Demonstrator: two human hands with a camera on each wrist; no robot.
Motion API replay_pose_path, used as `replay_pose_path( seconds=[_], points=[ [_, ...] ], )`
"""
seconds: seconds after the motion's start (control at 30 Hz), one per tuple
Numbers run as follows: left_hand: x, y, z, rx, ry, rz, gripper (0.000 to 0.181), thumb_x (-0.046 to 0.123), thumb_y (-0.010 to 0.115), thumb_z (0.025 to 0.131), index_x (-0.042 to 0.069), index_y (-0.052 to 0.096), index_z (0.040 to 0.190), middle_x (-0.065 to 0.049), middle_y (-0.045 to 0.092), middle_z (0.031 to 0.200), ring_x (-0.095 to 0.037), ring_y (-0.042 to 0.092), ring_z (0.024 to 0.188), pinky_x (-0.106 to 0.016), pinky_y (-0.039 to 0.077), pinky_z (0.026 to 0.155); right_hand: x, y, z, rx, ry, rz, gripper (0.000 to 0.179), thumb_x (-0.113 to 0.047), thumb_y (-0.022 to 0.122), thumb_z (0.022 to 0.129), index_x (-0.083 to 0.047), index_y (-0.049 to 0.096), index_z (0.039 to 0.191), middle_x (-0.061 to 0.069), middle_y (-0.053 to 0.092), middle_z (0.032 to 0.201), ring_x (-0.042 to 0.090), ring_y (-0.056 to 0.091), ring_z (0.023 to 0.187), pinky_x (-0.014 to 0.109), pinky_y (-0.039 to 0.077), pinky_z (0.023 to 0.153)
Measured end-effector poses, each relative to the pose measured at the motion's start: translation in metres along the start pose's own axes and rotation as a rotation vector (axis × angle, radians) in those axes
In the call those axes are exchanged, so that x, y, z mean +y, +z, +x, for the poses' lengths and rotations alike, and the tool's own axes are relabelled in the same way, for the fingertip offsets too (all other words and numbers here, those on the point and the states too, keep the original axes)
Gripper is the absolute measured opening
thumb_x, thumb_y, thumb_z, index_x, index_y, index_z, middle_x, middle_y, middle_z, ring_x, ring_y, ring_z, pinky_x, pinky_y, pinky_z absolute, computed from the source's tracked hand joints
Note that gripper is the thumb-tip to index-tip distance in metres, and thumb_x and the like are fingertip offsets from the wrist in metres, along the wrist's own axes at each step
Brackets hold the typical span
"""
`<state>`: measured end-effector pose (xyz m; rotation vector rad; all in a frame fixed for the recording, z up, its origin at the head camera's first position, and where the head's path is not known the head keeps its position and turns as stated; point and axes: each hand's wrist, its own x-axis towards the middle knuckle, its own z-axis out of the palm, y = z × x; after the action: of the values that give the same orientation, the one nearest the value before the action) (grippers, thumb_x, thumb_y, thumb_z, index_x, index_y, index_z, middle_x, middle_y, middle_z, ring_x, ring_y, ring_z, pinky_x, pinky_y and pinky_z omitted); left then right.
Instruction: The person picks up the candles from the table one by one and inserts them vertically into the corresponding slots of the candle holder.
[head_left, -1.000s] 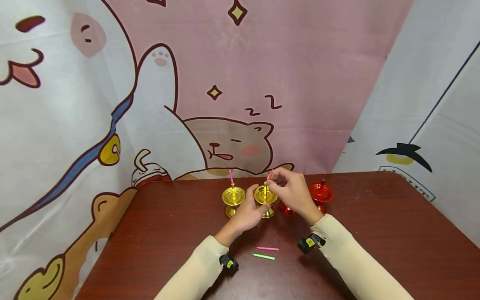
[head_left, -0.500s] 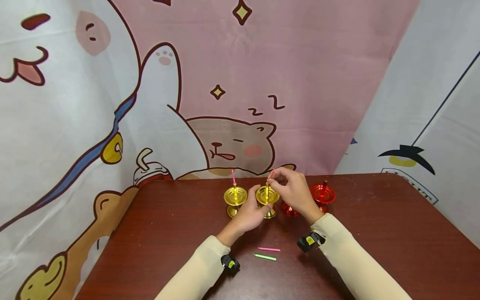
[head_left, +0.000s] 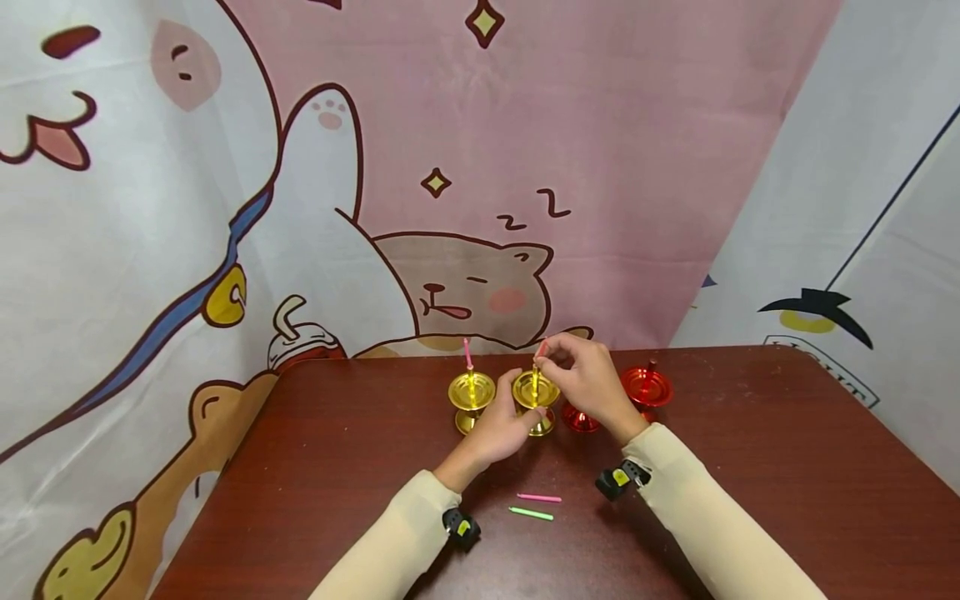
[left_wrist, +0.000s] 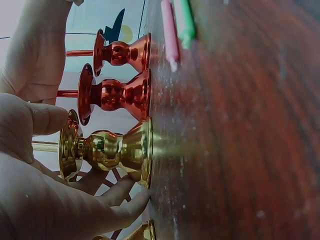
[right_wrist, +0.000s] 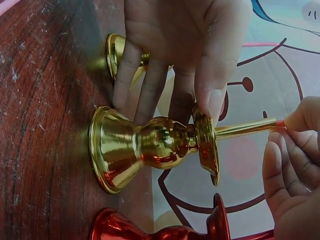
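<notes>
My left hand (head_left: 497, 427) grips a gold candle holder (right_wrist: 162, 142), with the thumb on its dish rim and fingers behind the stem in the right wrist view. The holder stands upright on the table. A red-orange candle (head_left: 542, 347) is pinched between the thumb and fingertips of my right hand (head_left: 590, 382). Its lower end meets the top of the holder's thin tube (right_wrist: 250, 128); most of the candle is hidden by the fingers. To the left, a second gold candle holder (head_left: 471, 392) has a pink candle (head_left: 468, 354) standing in its tube.
Two red candle holders, a near one (left_wrist: 112, 95) and a farther one (head_left: 647, 387), stand to the right; my right hand partly covers the near one. A pink candle (head_left: 540, 498) and a green candle (head_left: 531, 513) lie on the brown table (head_left: 337, 467). A cartoon-printed cloth (head_left: 615, 167) hangs behind.
The head view has shifted slightly. Both hands stay at the same gold holder, and the red-orange candle remains at the top of its tube with hardly any visible movement.
</notes>
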<state>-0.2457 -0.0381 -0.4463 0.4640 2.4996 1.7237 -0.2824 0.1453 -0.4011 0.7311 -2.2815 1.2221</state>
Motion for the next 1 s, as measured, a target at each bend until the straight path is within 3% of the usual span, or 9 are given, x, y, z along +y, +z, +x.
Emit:
replay_pose_path(
  seconds=[0.33,0.6,1.0],
  points=[
    [0.0012,0.0,-0.0009,0.006,0.011,-0.007,0.073,0.014,0.07,0.105,-0.005,0.03,0.162,-0.035,0.051,0.154,-0.045,0.051,0.146,-0.06,0.035,0.124,0.0008,-0.0007,0.0041,-0.022,-0.085,-0.039,0.009,0.001,0.08,0.093,-0.007,0.076,0.091,0.001,0.076,0.088,0.016,0.067,0.074,0.029,0.056,0.069],
    [0.0025,-0.0001,-0.0002,0.001,0.02,-0.006,0.07,0.013,0.069,0.104,-0.005,0.031,0.161,-0.033,0.053,0.152,-0.042,0.054,0.144,-0.057,0.038,0.123,0.0003,-0.0042,0.0094,-0.088,-0.145,-0.097,0.006,-0.002,0.078,0.094,-0.008,0.075,0.091,0.003,0.076,0.092,0.019,0.069,0.081,0.036,0.056,0.073],
    [0.0015,-0.0004,-0.0001,0.001,0.021,-0.021,0.069,0.012,0.068,0.105,-0.005,0.031,0.16,-0.032,0.053,0.152,-0.041,0.054,0.143,-0.056,0.038,0.123,0.0028,-0.0044,0.0078,-0.136,-0.093,-0.077,0.006,-0.002,0.078,0.097,-0.008,0.077,0.096,0.002,0.076,0.094,0.017,0.068,0.081,0.032,0.053,0.072]
  ],
)
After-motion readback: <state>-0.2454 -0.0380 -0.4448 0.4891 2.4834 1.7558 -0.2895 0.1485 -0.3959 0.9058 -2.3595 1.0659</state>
